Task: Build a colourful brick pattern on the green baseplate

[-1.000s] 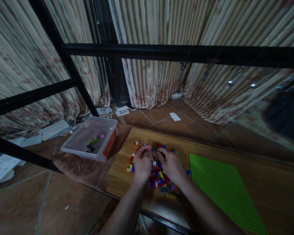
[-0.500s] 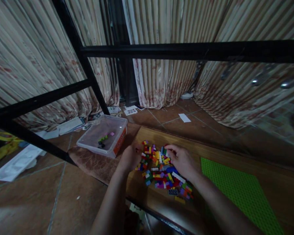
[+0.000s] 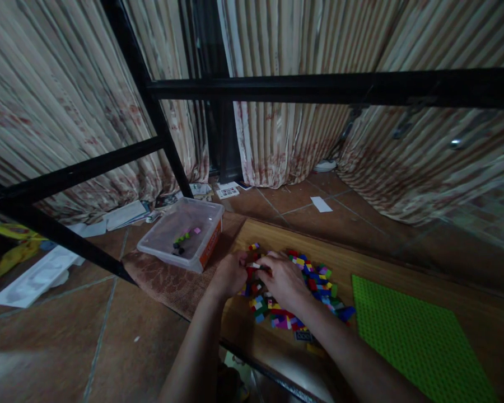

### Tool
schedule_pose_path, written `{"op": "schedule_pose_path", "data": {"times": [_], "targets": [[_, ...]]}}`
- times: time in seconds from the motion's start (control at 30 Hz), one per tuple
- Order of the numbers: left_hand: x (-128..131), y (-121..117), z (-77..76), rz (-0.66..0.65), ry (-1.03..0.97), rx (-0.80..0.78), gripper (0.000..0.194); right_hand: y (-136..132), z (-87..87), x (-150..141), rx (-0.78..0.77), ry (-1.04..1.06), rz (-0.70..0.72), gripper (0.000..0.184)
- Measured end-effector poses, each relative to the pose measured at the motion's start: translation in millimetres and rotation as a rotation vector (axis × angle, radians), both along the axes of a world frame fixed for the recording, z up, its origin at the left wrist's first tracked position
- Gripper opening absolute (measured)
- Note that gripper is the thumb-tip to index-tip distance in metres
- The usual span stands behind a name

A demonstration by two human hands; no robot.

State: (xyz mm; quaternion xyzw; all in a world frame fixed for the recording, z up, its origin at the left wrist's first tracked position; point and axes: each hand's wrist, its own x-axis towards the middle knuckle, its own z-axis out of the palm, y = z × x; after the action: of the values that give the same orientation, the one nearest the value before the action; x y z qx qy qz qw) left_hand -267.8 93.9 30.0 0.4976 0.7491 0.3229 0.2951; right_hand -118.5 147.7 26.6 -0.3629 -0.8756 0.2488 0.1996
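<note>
Colourful toy bricks (image 3: 319,280) lie in a loose pile on a wooden board, partly covered by my hands and forearms. At the pile's left side, my left hand (image 3: 230,275) is closed with its fingers curled; what it holds, if anything, is hidden. Close beside it, my right hand (image 3: 284,279) reaches over the pile, its fingers pinched at a small white brick (image 3: 255,266). The fingertips of both hands nearly meet there. A green studded baseplate (image 3: 415,330) lies flat to the right of the pile.
A clear plastic box (image 3: 185,235) with a few bricks inside stands on a brown cloth (image 3: 168,280) at the left. Black metal bars (image 3: 319,89) cross in front of striped curtains. Papers (image 3: 126,214) lie on the tiled floor.
My right hand has moved left across the pile to my left hand, uncovering bricks on the right. The hands were apart half a second ago. The camera view has shifted left.
</note>
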Motion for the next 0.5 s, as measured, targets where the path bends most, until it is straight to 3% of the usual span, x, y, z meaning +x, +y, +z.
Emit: {"op": "schedule_pose_path", "data": {"times": [0.1, 0.17, 0.3, 0.37, 0.5], "targets": [[4.5, 1.4, 3.4, 0.071, -0.305, 0.077, 0.023, -2.0, -0.2, 14.8, -0.116, 0.331, -0.129, 0.013], [15.5, 1.1, 7.4, 0.125, -0.603, 0.086, 0.037, -5.3, -3.5, 21.8, -0.185, 0.541, -0.223, 0.016], [47.8, 0.7, 10.3, 0.065, -1.04, 0.067, 0.054, -14.5, -12.3, 28.7, -0.206, 0.735, -0.331, 0.018], [59.5, 1.6, 8.5, 0.055, -1.073, 0.132, 0.05, -18.1, -13.9, 32.4, -0.222, 0.721, -0.328, 0.019], [64.9, 2.8, 5.7, 0.003, -0.906, 0.178, 0.043, -18.2, -8.7, 42.2, -0.315, 0.647, -0.278, 0.029]]}}
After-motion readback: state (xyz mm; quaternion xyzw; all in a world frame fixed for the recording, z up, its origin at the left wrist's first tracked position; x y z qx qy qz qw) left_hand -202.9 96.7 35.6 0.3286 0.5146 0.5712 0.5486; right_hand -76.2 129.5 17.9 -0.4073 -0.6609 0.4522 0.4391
